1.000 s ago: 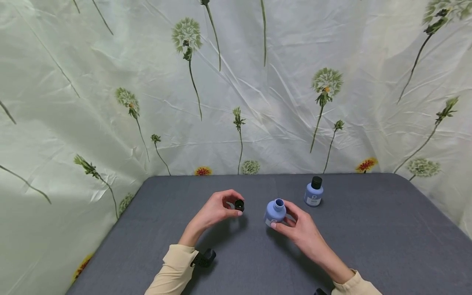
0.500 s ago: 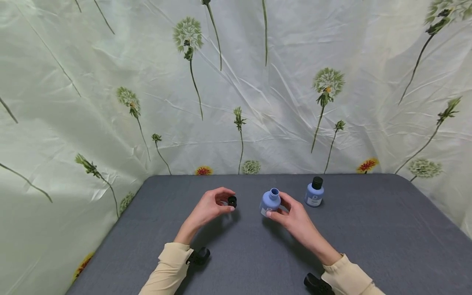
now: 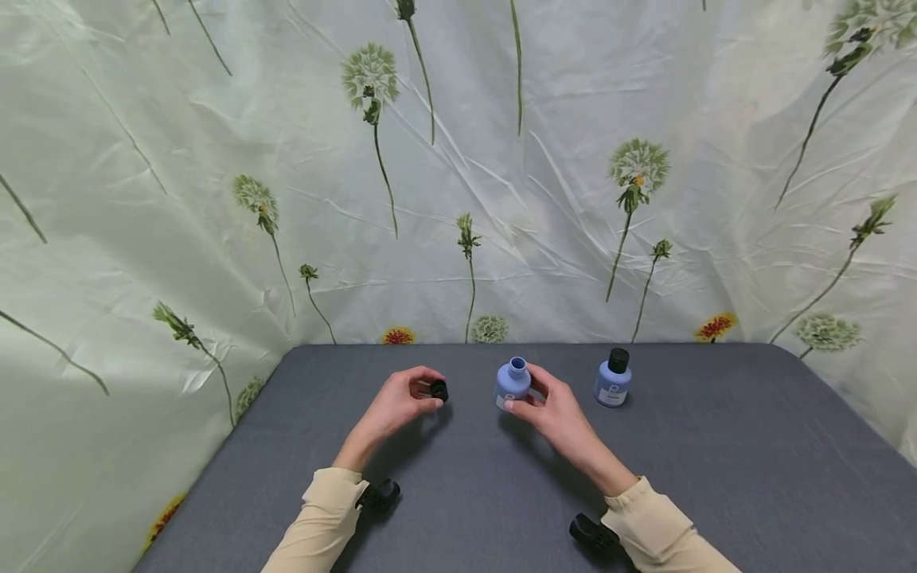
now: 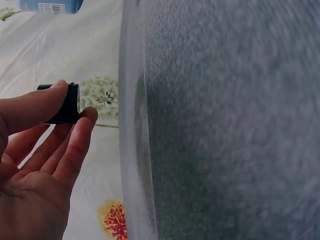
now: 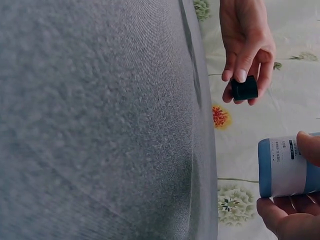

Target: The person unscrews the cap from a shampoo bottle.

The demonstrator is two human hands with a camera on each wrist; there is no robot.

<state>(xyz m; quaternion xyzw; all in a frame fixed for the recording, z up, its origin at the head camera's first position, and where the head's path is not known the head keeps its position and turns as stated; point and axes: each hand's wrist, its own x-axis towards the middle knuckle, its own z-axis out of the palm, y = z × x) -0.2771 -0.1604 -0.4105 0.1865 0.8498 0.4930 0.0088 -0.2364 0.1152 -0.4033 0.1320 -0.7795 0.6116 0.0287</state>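
Observation:
My left hand (image 3: 401, 402) pinches a small black bottle cap (image 3: 439, 390) between thumb and fingers, its hollow side facing right toward the bottle. In the left wrist view the thumb lies across the side of the cap (image 4: 65, 107). My right hand (image 3: 555, 406) grips a blue bottle (image 3: 512, 383) by its body, thumb at the front near the white label. The bottle's mouth is uncovered and points up, raised over the table. A gap separates the cap from the bottle. In the right wrist view the bottle (image 5: 287, 167) shows fine print on its label.
A second blue bottle (image 3: 612, 380), with its black cap on, stands upright on the dark grey table (image 3: 716, 446) beyond my right hand. A pale curtain (image 3: 544, 223) printed with dandelions hangs behind the table and along the left side.
Both hands have shifted left, the left one with the cap and the right one with the uncapped bottle. The bottle is also farther back and more upright. The capped bottle stays put.

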